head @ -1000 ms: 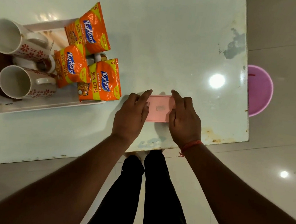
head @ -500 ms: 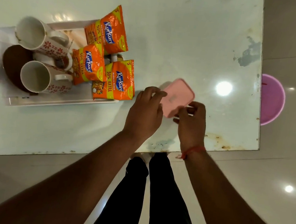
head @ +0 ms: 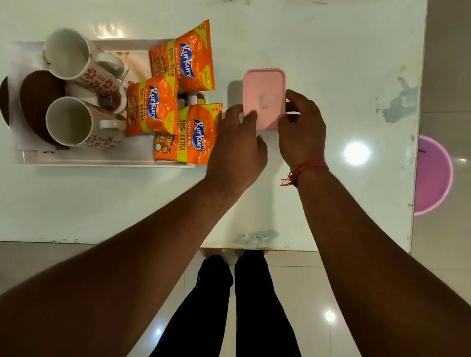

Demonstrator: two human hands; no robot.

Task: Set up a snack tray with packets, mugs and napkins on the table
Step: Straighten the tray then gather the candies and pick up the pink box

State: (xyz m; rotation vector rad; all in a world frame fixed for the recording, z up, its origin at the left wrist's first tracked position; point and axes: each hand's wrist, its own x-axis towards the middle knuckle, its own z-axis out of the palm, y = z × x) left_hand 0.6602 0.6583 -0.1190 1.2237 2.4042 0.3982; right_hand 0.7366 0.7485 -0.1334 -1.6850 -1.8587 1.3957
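While both hands (head: 273, 136) pinch pink box (head: 263, 97) at near end, fingers (head: 249, 116) curled: keep level, slide toward tray (head: 105, 161), avoid snack packets (head: 186, 132).

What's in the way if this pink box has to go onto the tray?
The three orange Kurkure packets fill the tray's near-right side, next to the pink box held by the left hand and right hand. The mugs and brown plates take up the left side. Little bare tray shows.
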